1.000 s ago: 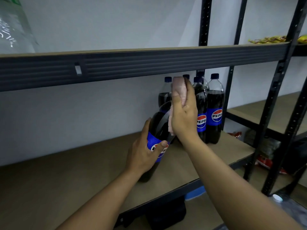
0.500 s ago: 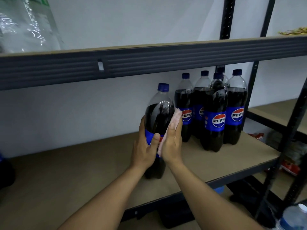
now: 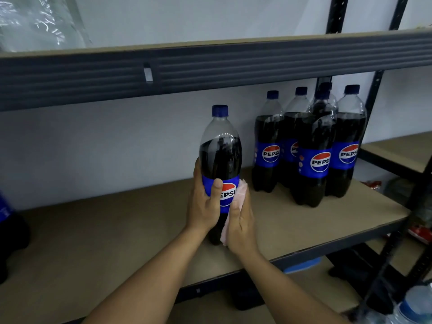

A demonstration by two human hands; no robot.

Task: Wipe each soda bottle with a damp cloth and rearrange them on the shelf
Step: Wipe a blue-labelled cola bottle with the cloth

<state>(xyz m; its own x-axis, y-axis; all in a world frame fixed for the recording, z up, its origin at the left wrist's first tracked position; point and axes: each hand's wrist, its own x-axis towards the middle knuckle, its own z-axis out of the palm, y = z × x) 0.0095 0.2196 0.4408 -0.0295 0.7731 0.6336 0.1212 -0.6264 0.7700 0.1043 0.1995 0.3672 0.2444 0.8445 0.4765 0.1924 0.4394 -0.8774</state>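
Head view: left hand point(image 3: 205, 204) gripped upright soda bottle point(image 3: 221, 148) at blue label, thumb across front. Right hand point(image 3: 240, 220), fingers straight, pressed pink cloth point(image 3: 240, 191) against bottle's lower right side. Bottle stood on shelf point(image 3: 117, 230), apart from five bottles point(image 3: 311, 146) clustered at right.

Black upright post point(image 3: 334, 17) rises against pale wall point(image 3: 105, 148). Clear crinkled plastic wrap point(image 3: 39, 22) far left of post, top corner. Red packets point(image 3: 420, 232) low, right of post. Blue flat item point(image 3: 302, 265) below post, slightly left. Blurred clear water bottle point(image 3: 413, 307) far below, right of post
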